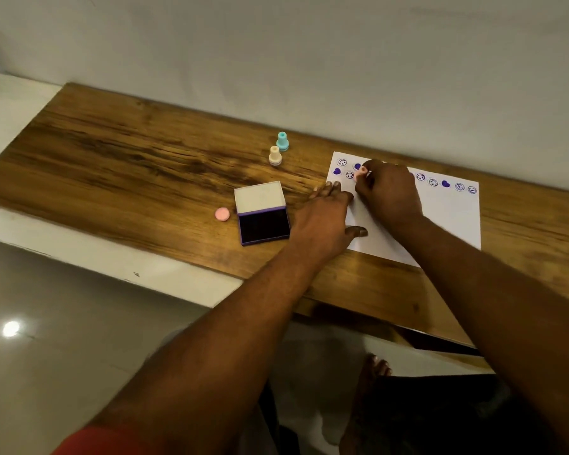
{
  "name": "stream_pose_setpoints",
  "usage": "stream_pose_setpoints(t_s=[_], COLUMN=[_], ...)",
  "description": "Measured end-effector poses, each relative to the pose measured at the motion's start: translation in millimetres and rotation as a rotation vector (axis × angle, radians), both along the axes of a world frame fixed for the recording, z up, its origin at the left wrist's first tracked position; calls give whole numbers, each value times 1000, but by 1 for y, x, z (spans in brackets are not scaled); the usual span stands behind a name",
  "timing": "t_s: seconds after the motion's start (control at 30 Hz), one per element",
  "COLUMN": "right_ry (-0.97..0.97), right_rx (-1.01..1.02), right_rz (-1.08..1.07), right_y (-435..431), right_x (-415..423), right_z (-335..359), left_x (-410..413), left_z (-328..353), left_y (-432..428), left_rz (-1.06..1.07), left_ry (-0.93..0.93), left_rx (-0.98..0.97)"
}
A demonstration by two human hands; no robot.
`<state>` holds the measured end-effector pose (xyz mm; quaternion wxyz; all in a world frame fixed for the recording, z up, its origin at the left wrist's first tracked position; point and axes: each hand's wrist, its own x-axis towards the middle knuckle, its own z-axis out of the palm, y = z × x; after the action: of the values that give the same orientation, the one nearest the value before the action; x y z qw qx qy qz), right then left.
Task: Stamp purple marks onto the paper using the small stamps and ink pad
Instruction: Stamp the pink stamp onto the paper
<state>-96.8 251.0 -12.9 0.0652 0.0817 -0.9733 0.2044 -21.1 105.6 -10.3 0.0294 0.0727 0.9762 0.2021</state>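
A white paper (447, 218) lies on the wooden table, with purple hearts and smiley marks along its far edge. My right hand (388, 192) grips a small pink stamp (361, 174) and holds it down on the paper near the left end of the second row. My left hand (326, 218) lies flat, fingers spread, on the paper's left edge. The open purple ink pad (264, 224) sits left of that hand, its lid (259, 197) tipped back. A cream stamp (275, 156) and a teal stamp (282, 141) stand upright behind the pad.
A pink round cap (222, 214) lies left of the ink pad. The wooden table top (112, 159) runs against a pale wall. A tiled floor is below at the left, and a bare foot (373, 372) shows under the table's near edge.
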Motion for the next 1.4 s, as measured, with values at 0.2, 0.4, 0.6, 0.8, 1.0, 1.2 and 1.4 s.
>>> stream_pose_setpoints(t_s=[0.2, 0.4, 0.6, 0.8, 1.0, 1.2, 1.4], right_ry=[-21, -19, -192, -181, -208, -214, -218], right_rx=[31, 9, -468, -998, -892, -794, -692], right_rz=[-5, -6, -82, -383, -266, -250, -210], right_y=[-2, 1, 18, 42, 42, 34, 19], right_x=[2, 3, -6, 5, 20, 9, 1], right_z=[2, 2, 10, 13, 7, 9, 13], left_x=[0, 0, 1, 2, 0, -1, -4], left_z=[1, -2, -1, -3, -2, -3, -5], left_y=[-1, 0, 0, 1, 3, 4, 4], left_rz=[-4, 6, 21, 27, 41, 42, 39], left_ry=[-31, 4, 21, 48, 30, 40, 35], left_rx=[24, 23, 13, 9, 2, 1, -2])
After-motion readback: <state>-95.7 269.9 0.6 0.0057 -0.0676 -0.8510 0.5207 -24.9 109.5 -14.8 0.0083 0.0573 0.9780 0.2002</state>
